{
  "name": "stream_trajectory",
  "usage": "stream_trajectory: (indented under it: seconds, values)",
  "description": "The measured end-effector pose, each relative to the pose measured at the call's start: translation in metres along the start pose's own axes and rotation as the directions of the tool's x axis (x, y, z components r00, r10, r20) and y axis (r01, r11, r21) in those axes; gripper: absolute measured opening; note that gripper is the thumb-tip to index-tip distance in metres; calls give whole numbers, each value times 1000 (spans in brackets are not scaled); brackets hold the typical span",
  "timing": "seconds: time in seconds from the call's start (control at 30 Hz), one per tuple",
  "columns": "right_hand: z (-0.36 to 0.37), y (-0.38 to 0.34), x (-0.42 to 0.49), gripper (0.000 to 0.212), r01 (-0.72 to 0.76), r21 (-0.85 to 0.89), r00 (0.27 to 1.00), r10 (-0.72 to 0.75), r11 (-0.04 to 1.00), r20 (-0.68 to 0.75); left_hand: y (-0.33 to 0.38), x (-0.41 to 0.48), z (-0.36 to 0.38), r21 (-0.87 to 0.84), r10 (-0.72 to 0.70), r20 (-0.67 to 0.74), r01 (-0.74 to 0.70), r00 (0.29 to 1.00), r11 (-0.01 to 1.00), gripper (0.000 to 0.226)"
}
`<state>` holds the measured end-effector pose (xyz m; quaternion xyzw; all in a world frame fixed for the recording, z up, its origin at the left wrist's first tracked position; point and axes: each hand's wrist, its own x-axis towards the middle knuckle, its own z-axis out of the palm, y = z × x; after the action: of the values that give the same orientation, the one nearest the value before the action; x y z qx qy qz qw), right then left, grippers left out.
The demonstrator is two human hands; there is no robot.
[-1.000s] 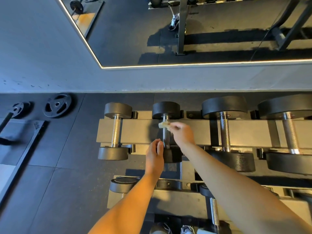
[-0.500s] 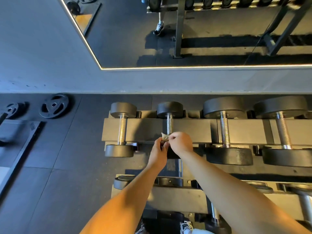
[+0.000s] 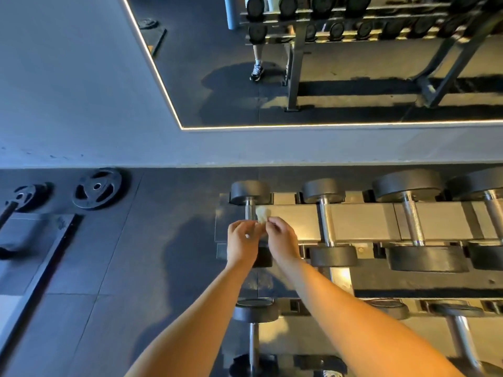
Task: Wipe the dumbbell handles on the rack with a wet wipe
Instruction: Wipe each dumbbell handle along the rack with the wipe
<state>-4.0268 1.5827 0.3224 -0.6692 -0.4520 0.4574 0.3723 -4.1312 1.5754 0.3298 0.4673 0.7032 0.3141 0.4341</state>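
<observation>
Dumbbells point(image 3: 325, 197) line the top tier of the rack point(image 3: 359, 221): four can be counted there, side by side. More sit on the lower tier, under the forearms, too cut off to count. There is one wipe point(image 3: 263, 213), and two plates point(image 3: 98, 187) lie on the floor well off to the left of the hands.

Both hands are over the leftmost dumbbell point(image 3: 250, 192). The wipe is a small pale crumpled wad. It pokes out just beyond the fingertips of the right hand point(image 3: 281, 240), which pinches its near end. It sits right beside the bare top stretch of the handle point(image 3: 249, 209), on that handle's right side; whether it touches the metal I can't tell. The left hand point(image 3: 242, 242) lies just left of the right one, knuckles nearly meeting, fingers curled in over the middle of the handle. Whether it grips the handle, the wipe's lower edge or nothing I can't tell.

The handle's long axis runs straight away from the person toward the wall. One black head lies beyond the fingertips, and the other is mostly hidden under the wrists. The three other dumbbells to the right of the hands lie the same way. The wad's loose end points toward the far head. A mirror point(image 3: 353, 91) on the wall beyond the hands reflects a rack of dumbbells.
</observation>
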Motion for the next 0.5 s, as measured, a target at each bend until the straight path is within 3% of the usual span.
stream_trajectory:
  seconds: [0.07, 0.13, 0.23, 0.4, 0.5]
  values:
    - [19, 1, -2, 23, 6, 28, 1000, -5, 1000, -23, -7, 11, -16, 230, 51, -53, -38, 997, 972, 20]
    - [33, 1, -2, 23, -30, 86, 997, 36, 996, -74, -18, 23, -29, 321, 37, -79, -10, 996, 947, 27]
    - [50, 8, 3, 23, -72, 67, 994, 77, 995, -76, -31, 40, -38, 175, -70, -16, 72, 997, 982, 24]
    - [67, 19, 11, 23, -127, 124, 981, 143, 984, -133, -29, 64, -26, 133, -45, 9, 43, 999, 990, 37]
    - [74, 28, 13, 22, -137, 126, 970, 159, 983, -185, -23, 85, -18, -22, -53, -23, 53, 998, 998, 19]
